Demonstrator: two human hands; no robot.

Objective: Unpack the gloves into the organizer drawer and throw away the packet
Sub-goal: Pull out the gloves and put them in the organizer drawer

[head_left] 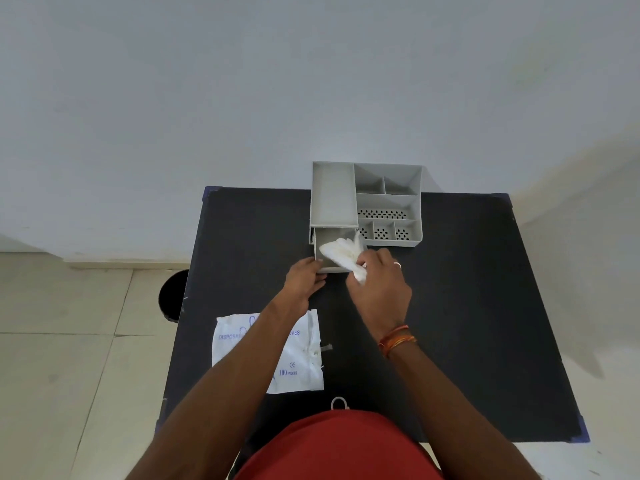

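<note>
A grey organizer [388, 202] stands at the far edge of the black table, its drawer [320, 252] pulled out toward me. A bunch of thin white gloves [341, 252] lies half inside the drawer. My right hand [379, 282] is closed around the near end of the bunch, just outside the drawer's front right corner. My left hand [304, 282] grips the drawer's front left corner. The white glove packet [298, 358], printed in blue, lies flat on the table near me, partly under my left forearm.
A round black bin [173, 296] stands on the tiled floor to the left of the table [467, 306]. A small white loop [338, 403] rests at the table's near edge. A pale wall rises right behind the organizer.
</note>
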